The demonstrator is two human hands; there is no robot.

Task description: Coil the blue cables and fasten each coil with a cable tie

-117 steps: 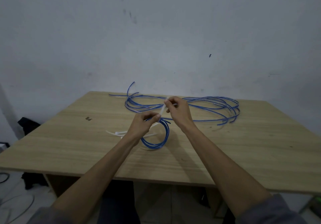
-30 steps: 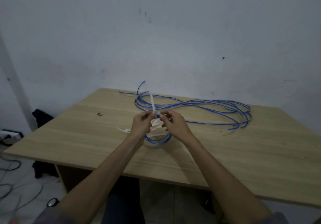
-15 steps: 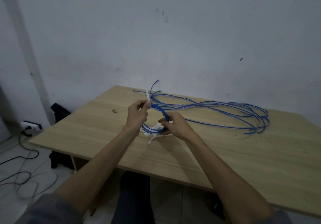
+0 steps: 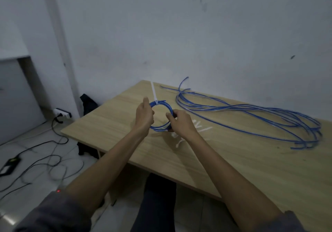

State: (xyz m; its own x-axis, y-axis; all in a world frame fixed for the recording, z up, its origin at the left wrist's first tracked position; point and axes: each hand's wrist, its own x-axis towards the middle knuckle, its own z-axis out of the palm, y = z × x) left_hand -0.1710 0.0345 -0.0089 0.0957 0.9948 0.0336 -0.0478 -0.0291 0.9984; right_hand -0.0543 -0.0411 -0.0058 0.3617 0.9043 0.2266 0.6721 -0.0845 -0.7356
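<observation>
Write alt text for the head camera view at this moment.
Two bare hands hold a small coil of blue cable above a wooden table, the left hand and right hand on opposite sides, with a white cable tie sticking up from the coil's top. Loose blue cables and spare ties lie on the table.

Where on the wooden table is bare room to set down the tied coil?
The near right of the wooden table, between the right forearm and the loose blue cables, is bare, as is the left edge strip. Spare white cable ties beside the right hand crowd the middle.
</observation>
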